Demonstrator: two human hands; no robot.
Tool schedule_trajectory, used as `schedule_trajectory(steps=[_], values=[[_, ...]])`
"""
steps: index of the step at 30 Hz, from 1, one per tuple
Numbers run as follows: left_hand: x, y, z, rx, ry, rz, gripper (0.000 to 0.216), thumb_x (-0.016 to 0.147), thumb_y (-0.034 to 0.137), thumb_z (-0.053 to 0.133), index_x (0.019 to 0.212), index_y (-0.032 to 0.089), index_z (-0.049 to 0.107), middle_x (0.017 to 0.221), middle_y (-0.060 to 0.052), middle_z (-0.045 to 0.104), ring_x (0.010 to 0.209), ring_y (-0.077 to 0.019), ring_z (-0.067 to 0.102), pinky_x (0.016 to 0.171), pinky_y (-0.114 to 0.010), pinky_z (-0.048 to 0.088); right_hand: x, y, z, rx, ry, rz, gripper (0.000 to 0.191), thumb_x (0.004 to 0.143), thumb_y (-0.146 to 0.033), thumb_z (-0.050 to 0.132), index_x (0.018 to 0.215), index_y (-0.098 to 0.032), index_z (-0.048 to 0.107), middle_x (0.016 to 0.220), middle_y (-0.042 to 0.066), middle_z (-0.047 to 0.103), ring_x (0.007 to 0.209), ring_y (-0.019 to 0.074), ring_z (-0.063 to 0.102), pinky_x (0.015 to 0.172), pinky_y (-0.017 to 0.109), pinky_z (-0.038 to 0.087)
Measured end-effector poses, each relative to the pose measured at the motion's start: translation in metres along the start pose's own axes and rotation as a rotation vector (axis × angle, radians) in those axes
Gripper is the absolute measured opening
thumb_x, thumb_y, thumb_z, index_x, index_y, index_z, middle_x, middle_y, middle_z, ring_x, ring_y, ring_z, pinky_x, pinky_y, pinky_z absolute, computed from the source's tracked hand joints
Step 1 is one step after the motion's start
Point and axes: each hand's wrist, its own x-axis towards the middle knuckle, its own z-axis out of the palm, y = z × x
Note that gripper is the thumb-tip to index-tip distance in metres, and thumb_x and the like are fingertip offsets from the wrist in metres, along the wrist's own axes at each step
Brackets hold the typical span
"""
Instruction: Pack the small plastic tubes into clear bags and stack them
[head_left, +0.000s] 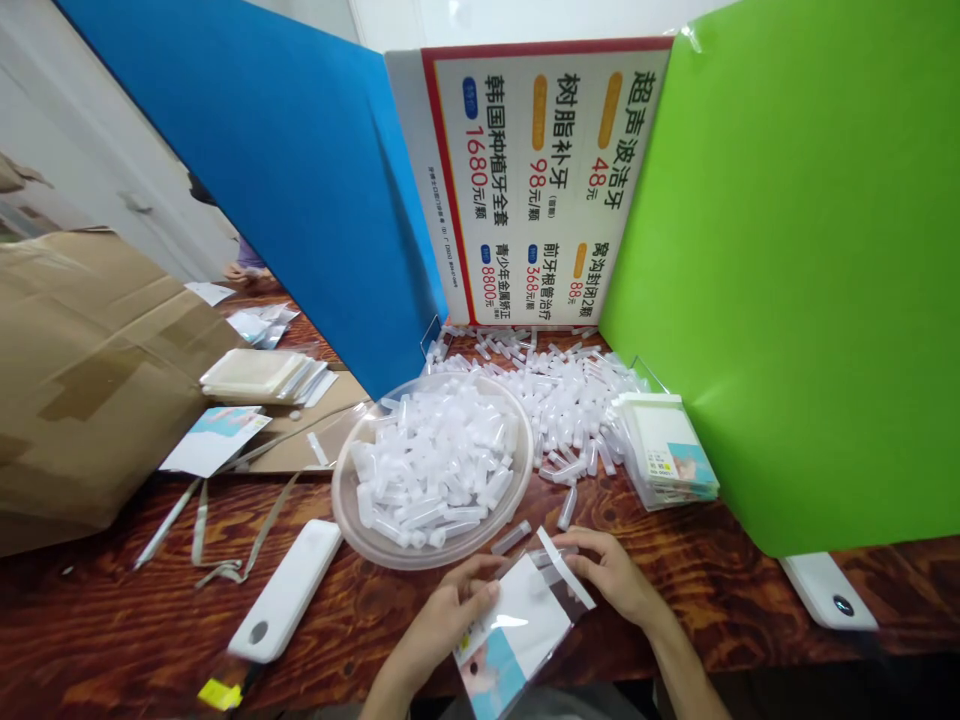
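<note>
My left hand (448,612) grips the side of a clear plastic bag (534,622), thumb on its front. Inside the bag sits a white and blue printed card (499,665). At the bag's upper end, by its white strip (564,568), my right hand (616,578) has its fingers closed on the edge. Small tubes show near the bag's mouth, partly covered; I cannot tell whether the right fingers hold one. Just beyond lie two loose capped tubes (512,538) on the table. A round plastic bowl (346,520) heaped with white-capped tubes (442,460) stands ahead of my left hand.
More tubes (570,400) are piled behind the bowl. Bagged cards (667,455) are stacked at right, by a green panel (810,280). A blue panel (300,160) and a cardboard box (97,370) stand left. White devices (289,590) lie on both sides. Another person's hand (247,272) shows far left.
</note>
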Motion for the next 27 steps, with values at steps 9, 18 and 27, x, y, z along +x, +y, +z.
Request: schedule_trajectory(steps=[9,18,27], values=[[0.005,0.006,-0.006,0.078,0.107,-0.014,0.057,0.076,0.067,0.073,0.103,0.017,0.078,0.092,-0.005,0.073,0.081,-0.0208,0.058,0.071,-0.027,0.041,0.002,0.011,0.016,0.174,0.164,-0.018,0.03,0.078,-0.047,0.081,0.091,-0.02,0.073,0.084,0.002,0.068,0.074,0.0186,0.064,0.067,0.028,0.053],[-0.003,-0.003,-0.004,0.08,-0.061,0.049,0.062,0.087,0.069,0.06,0.12,0.018,0.07,0.114,-0.01,0.073,0.099,-0.0253,0.064,0.081,-0.03,0.048,-0.004,0.002,0.029,0.111,0.047,-0.014,0.033,0.084,-0.05,0.075,0.096,-0.02,0.079,0.095,0.008,0.071,0.09,0.0242,0.067,0.077,0.032,0.053],[-0.008,0.007,-0.026,0.249,-0.277,0.15,0.09,0.062,0.047,0.093,0.14,0.023,0.056,0.143,-0.011,0.06,0.13,-0.0338,0.054,0.111,-0.041,0.041,0.006,-0.001,0.059,-0.049,-0.004,0.029,0.037,0.075,-0.05,0.083,0.09,-0.018,0.072,0.078,0.0,0.064,0.071,0.0163,0.059,0.063,0.025,0.046]])
